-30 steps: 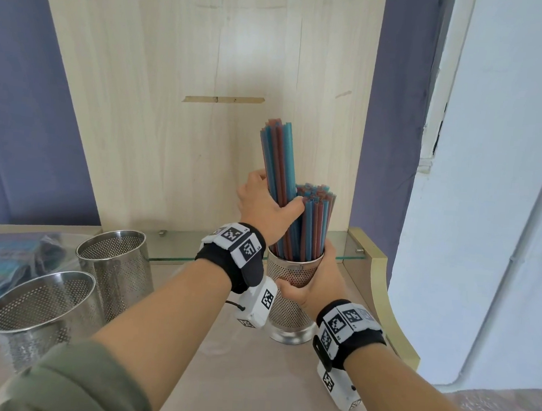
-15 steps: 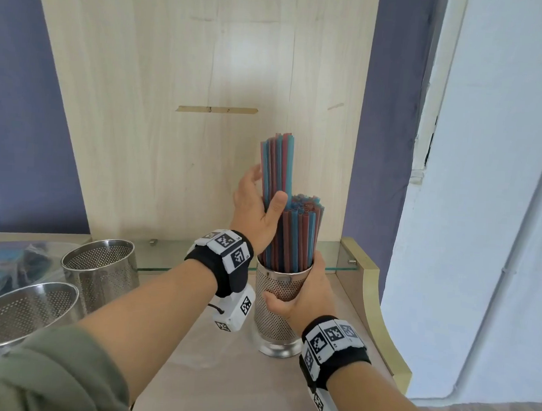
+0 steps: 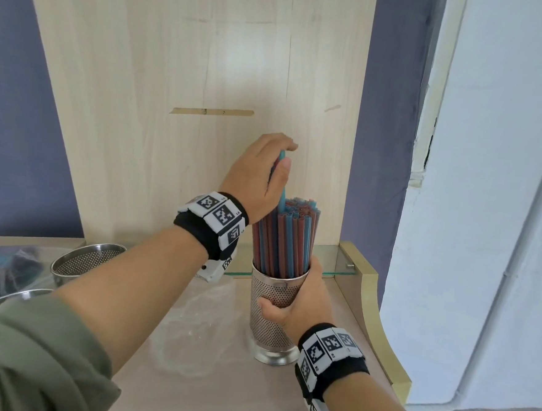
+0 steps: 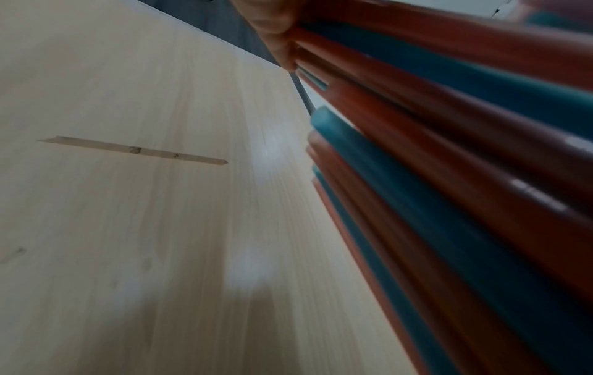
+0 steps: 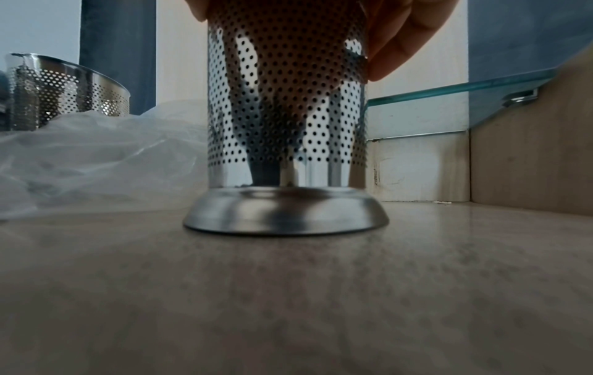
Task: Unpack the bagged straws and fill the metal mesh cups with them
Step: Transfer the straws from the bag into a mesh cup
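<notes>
1. A pale wooden back panel (image 3: pixel 172 134) stood upright behind a light tabletop (image 3: pixel 211 393), with a thin glass shelf (image 3: pixel 333 261) running along its foot.
2. A crumpled clear plastic bag (image 3: pixel 197 328) lay on the tabletop just left of the filled cup.
3. Two more perforated metal cups stood at the left: a farther cup (image 3: pixel 83 261) and a nearer cup (image 3: pixel 3 299), the latter mostly hidden by the sleeve.
4. The mesh cup (image 3: pixel 270 330) stood upright on its flared base near the right edge of the tabletop, packed with red and blue straws (image 3: pixel 282 238) rising well above its rim.
5. The right hand (image 3: pixel 301 307) was wrapped around the cup's upper wall, thumb in front and fingers (image 5: pixel 404 38) round the far side.
6. The left hand (image 3: pixel 259 175) sat above the bundle, its thumb and fingers pinching a few raised straws (image 3: pixel 282 187), which stuck up higher than the rest with their lower ends among the bundle.
</notes>
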`<state>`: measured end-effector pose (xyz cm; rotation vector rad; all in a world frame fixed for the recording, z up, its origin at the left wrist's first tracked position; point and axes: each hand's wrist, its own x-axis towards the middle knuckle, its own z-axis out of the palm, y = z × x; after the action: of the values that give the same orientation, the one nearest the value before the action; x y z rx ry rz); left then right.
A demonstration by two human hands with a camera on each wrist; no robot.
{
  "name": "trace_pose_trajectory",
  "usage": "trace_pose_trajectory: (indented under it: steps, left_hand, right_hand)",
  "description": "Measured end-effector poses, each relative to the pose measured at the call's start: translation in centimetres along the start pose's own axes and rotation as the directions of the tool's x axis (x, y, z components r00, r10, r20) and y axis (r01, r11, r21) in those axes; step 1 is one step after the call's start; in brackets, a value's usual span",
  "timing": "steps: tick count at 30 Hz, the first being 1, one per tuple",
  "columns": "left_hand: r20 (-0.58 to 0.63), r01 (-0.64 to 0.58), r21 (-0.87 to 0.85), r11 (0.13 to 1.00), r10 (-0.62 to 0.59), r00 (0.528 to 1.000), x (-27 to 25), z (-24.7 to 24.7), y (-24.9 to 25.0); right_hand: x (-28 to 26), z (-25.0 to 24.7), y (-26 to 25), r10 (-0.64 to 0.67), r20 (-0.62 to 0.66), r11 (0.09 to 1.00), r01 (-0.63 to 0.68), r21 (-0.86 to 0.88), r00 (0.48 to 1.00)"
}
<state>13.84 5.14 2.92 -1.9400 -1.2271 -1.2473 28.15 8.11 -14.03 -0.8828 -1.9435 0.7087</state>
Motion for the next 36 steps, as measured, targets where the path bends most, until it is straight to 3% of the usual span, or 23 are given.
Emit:
trace_pose_trajectory:
  steps: [3,8,10,13,15,18,19,22,25,28,32,36]
  left_hand:
    - [0.009,0.008,0.03,1.0,-0.008,1.0,-0.7,0.2,-0.2]
    - [-0.065,0.131,0.004,0.991,-0.13,0.989,0.8,-1.2,0.4]
    - [0.093,0.113,0.017,0.993,-0.114,0.989,0.9,-1.5,0.7]
    - [0.345,0.09,0.062,0.994,-0.105,0.933,-0.5,-1.0,1.2]
    - [0.354,0.096,0.033,0.995,-0.102,0.93,-1.0,-1.5,1.1]
    - [0.243,0.036,-0.014,0.999,-0.031,0.97,-1.6,-2.8,0.7]
    - [0.273,0.032,-0.008,0.999,-0.029,0.961,-1.8,-3.0,0.7]
    - [0.477,0.069,0.03,0.997,-0.075,0.876,-3.1,-2.8,1.1]
    - [0.4,0.072,-0.012,0.997,-0.061,0.915,-4.2,-2.8,0.9]
    - [0.467,0.122,0.003,0.993,-0.109,0.878,-5.1,-2.6,1.1]
    - [0.43,0.085,-0.014,0.996,-0.07,0.9,-6.4,-2.1,1.3]
    - [0.409,0.127,-0.036,0.991,-0.101,0.907,-6.4,-2.3,1.4]
  right_hand:
    - [-0.1,0.1,0.1,-0.008,-0.016,1.0,0.008,0.001,1.0]
    - [-0.1,0.1,0.1,-0.018,-0.027,1.0,0.019,0.016,0.999]
    - [-0.1,0.2,0.2,-0.018,-0.028,1.0,0.018,0.013,0.999]
    - [0.0,0.3,0.2,-0.015,-0.017,1.0,0.016,0.01,1.0]
    - [0.1,0.3,0.3,-0.011,-0.015,1.0,0.012,0.02,1.0]
    - [0.1,0.3,0.4,-0.001,-0.008,0.999,0.001,0.036,1.0]
    - [0.1,0.3,0.4,0.001,-0.009,0.999,-0.001,0.036,1.0]
    - [0.0,0.4,0.5,0.009,-0.018,1.0,-0.008,0.021,1.0]
    - [0.0,0.4,0.4,0.008,-0.024,1.0,-0.007,0.015,1.0]
    - [0.0,0.4,0.3,0.009,-0.03,1.0,-0.008,0.011,1.0]
    - [-0.1,0.4,0.3,0.012,-0.04,1.0,-0.012,0.005,0.999]
    - [-0.1,0.4,0.2,0.003,-0.039,1.0,-0.003,0.012,0.999]
